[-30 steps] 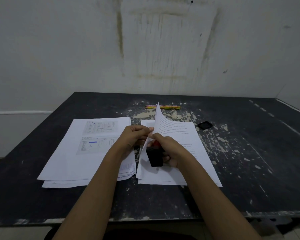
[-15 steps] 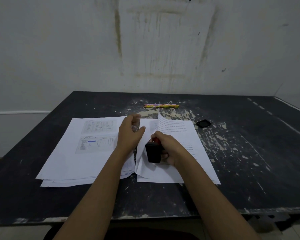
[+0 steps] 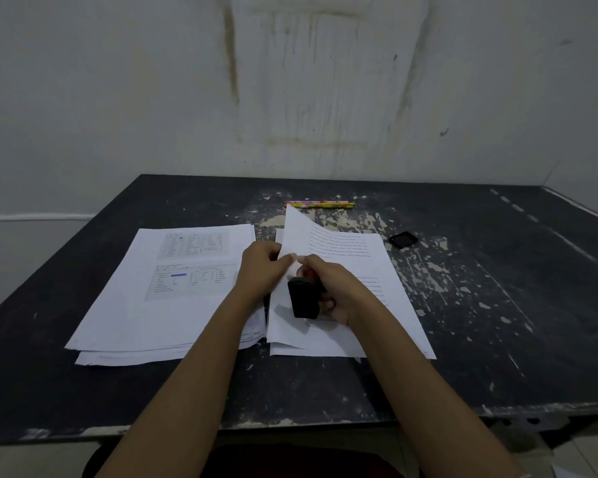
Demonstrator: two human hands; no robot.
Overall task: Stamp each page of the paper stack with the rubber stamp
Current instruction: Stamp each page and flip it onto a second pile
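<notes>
Two piles of white paper lie side by side on a dark table. The right paper stack (image 3: pixel 373 270) carries printed text. Its top sheet (image 3: pixel 296 236) is lifted at the left edge and stands curled upward. My left hand (image 3: pixel 261 270) pinches that sheet's edge. My right hand (image 3: pixel 332 288) grips a black rubber stamp (image 3: pixel 302 300) with a red part, held over the lower left of the right stack; its thumb and forefinger also touch the lifted sheet. The left pile (image 3: pixel 173 291) shows a page with tables and a screenshot.
The worn black table (image 3: pixel 497 322) has flaked paint. Two coloured pencils (image 3: pixel 320 204) lie at the back centre. A small black square lid or pad (image 3: pixel 403 240) sits right of the stack. A stained white wall rises behind, and the table's front edge is near my body.
My left hand, which had let go and lay flat over the gap between the piles, has come back and pinched the top sheet's edge; the sheet is raised higher again. The stamp stayed put.
</notes>
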